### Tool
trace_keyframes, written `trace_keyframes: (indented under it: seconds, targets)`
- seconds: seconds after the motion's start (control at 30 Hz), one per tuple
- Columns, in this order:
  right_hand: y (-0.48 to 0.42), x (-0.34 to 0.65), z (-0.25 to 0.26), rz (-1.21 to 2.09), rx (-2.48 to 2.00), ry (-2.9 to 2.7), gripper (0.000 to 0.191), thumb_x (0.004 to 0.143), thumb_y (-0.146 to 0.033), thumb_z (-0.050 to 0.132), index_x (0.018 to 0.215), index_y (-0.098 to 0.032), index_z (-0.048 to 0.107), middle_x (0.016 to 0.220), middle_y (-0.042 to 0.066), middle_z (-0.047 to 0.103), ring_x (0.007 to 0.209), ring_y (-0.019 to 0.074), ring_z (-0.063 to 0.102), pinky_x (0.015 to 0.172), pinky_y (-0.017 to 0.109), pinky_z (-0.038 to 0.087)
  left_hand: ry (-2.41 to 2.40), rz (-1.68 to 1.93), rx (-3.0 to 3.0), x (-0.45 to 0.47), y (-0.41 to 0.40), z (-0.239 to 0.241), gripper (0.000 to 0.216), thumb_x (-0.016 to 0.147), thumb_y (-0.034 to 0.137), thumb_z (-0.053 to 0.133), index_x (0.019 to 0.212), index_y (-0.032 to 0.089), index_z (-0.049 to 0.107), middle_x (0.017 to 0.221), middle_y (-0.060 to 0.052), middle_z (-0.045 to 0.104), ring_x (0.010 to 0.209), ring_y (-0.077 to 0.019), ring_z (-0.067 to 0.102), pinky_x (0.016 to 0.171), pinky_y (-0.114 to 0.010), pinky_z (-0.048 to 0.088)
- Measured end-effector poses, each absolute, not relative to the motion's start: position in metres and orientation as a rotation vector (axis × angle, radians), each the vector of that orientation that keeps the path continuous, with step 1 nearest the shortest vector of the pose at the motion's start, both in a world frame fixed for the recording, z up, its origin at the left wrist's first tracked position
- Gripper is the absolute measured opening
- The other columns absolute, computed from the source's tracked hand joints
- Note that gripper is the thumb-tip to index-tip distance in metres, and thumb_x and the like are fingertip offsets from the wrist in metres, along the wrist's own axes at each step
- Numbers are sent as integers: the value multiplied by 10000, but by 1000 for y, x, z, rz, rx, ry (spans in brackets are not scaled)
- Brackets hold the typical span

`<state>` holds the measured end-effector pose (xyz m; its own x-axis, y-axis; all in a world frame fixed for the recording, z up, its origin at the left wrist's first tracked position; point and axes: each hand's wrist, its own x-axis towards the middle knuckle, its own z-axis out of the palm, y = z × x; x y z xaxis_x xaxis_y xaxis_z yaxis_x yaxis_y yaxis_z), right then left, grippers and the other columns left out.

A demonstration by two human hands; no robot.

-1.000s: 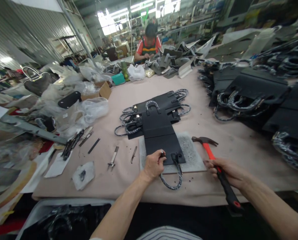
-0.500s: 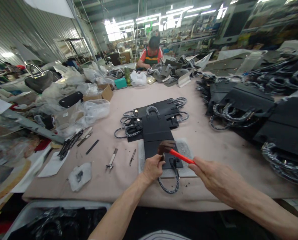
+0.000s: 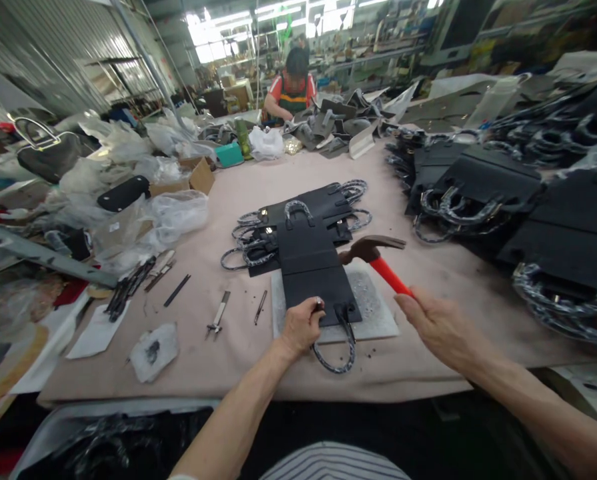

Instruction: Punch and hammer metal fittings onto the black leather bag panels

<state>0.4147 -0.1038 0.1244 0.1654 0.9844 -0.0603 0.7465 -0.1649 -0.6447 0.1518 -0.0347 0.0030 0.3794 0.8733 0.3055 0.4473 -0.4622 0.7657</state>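
Note:
My right hand [image 3: 435, 327] grips the red handle of a claw hammer [image 3: 394, 275], whose dark head is raised to the right of the black bag panel [image 3: 308, 250]. Closed on the panel's near end, my left hand [image 3: 299, 325] holds a small metal punch [image 3: 319, 304] upright; only its top shows above the fingers. A plastic-wrapped bag handle [image 3: 351, 360] loops from the panel's near edge, beside that hand. Under the panel lies a pale slab [image 3: 378, 307]. More black bag pieces [image 3: 298, 204] with wrapped handles are stacked just behind.
Left of the slab lie a thin metal rod [image 3: 261, 307], a metal divider-like tool [image 3: 221, 317] and a dark strip [image 3: 177, 291]. Black bag panels [image 3: 498, 180] are piled on the right. Plastic bags and a cardboard box [image 3: 201, 175] crowd the left. A co-worker [image 3: 293, 90] sits across the table.
The hammer has lifted off the punch and swung right with my right hand. My left hand still holds the punch on the panel. The view has shifted slightly.

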Motion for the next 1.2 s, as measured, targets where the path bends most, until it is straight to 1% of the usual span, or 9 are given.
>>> trace_keyframes:
  seconds: [0.1, 0.17, 0.4, 0.57, 0.77, 0.9, 0.97, 1.1, 1.2]
  targets:
    - [-95, 426, 102, 1080, -2054, -1211, 411, 940, -612, 374, 757, -256, 465, 571, -40, 458, 417, 134, 414, 384, 269, 310, 1121, 960, 2052, 151, -34, 4, 196, 882, 65, 625, 1010, 206, 666, 980, -36, 768, 907, -191, 747, 857, -295, 600]
    - [-96, 429, 94, 1160, -2045, -1118, 421, 944, -622, 366, 764, -256, 473, 565, -48, 445, 401, 130, 397, 361, 266, 311, 1119, 973, 2053, 151, -34, 3, 193, 882, 67, 626, 1009, 205, 670, 965, -34, 768, 894, -188, 748, 847, -291, 602]
    - [-106, 400, 137, 473, -1722, -1869, 442, 1005, -584, 365, 717, -264, 465, 517, -9, 492, 436, 148, 432, 490, 312, 277, 1150, 976, 2054, 153, -34, 4, 201, 880, 67, 614, 1007, 211, 675, 939, -28, 767, 881, -185, 746, 835, -289, 602]
    - [-105, 391, 149, 304, -1725, -2180, 450, 999, -599, 340, 735, -268, 489, 479, 5, 486, 368, 151, 308, 475, 351, 114, 1153, 965, 2080, 154, -34, 2, 205, 874, 65, 612, 1002, 211, 678, 930, -32, 774, 837, -185, 753, 775, -275, 604]
    - [-97, 414, 131, 668, -1819, -1778, 465, 978, -623, 376, 709, -257, 476, 506, -21, 466, 437, 144, 427, 459, 288, 264, 1148, 966, 2061, 154, -34, 3, 189, 893, 87, 607, 1024, 208, 669, 986, -42, 771, 914, -192, 747, 861, -305, 607]
    - [-97, 440, 76, 1150, -2009, -1225, 446, 945, -633, 378, 754, -247, 493, 538, -47, 443, 395, 132, 408, 365, 262, 316, 1120, 928, 2040, 152, -35, 12, 140, 915, 133, 623, 1028, 204, 667, 969, -41, 761, 916, -191, 739, 871, -304, 600]
    - [-100, 454, 48, 1154, -2127, -1117, 415, 960, -581, 358, 767, -241, 498, 550, -37, 463, 402, 140, 428, 375, 272, 353, 1103, 917, 2029, 150, -35, 16, 127, 923, 168, 648, 1043, 204, 668, 982, -45, 759, 926, -195, 736, 878, -308, 597]
    - [-101, 461, 24, 535, -2359, -1554, 376, 971, -472, 410, 850, -186, 623, 773, 117, 651, 675, 258, 641, 609, 396, 523, 1114, 980, 2000, 150, -36, 19, 136, 922, 174, 666, 1054, 203, 681, 1020, -52, 758, 973, -203, 732, 906, -319, 589]
    - [-90, 434, 31, 157, -2000, -1820, 383, 975, -391, 475, 1207, -139, 648, 1206, 218, 662, 1099, 352, 650, 892, 506, 540, 1117, 1013, 1993, 149, -35, 19, 137, 920, 160, 657, 1047, 200, 690, 1009, -52, 762, 964, -202, 734, 895, -322, 589]
